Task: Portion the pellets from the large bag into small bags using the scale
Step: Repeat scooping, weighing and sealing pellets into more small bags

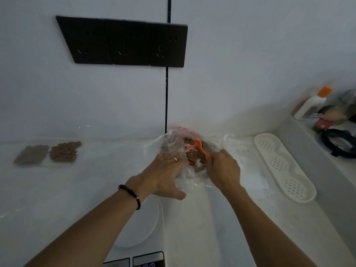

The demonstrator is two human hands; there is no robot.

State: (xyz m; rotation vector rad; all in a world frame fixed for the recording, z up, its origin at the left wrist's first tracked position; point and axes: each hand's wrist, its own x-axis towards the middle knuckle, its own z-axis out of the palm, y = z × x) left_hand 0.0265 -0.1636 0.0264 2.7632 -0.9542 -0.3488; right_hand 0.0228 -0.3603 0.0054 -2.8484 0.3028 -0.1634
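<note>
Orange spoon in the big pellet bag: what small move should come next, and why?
Probably lift a spoonful out toward the scale. The right hand grips the orange spoon, its bowl among the pellets, while the left hand lies flat on the large bag. Two filled small bags lie far left.

This looks like a home, at a white bench [57, 189] set against a plain wall. A row of black wall sockets [125, 42] sits above it, and a side ledge holds a white perforated tray [285, 166], an orange-capped bottle [312, 104] and household clutter.
</note>
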